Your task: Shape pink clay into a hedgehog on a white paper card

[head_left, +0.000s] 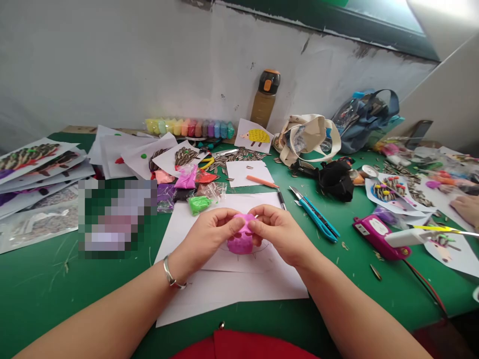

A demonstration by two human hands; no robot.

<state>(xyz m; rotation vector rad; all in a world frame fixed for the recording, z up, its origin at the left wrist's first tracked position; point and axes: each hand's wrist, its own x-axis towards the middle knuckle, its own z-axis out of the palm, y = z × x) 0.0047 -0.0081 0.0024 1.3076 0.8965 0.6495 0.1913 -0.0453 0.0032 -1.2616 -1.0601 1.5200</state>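
Between the thumbs and fingers of my left hand (pixel 215 232) and my right hand (pixel 275 232) is a flattened piece of pink modelling clay (pixel 241 244). Both hands pinch its upper edge, and its lower part hangs free over white paper (pixel 228 286). Pencil lines of a drawing show on the sheet beneath, partly covered by the clay and my hands. Just beyond my left hand lie small bags of clay, among them a green one (pixel 200 204) and a pink one (pixel 186 175). A black pen (pixel 281 200) rests past my right hand.
A blue utility knife (pixel 314 214) and a magenta device (pixel 377 238) lie at right. Sunflower seeds (pixel 243 156), a bottle (pixel 265 99) and a hedgehog picture (pixel 254 135) are at the back. Stacked pictures (pixel 37 164) sit left. Another person's hand (pixel 466 207) shows far right.
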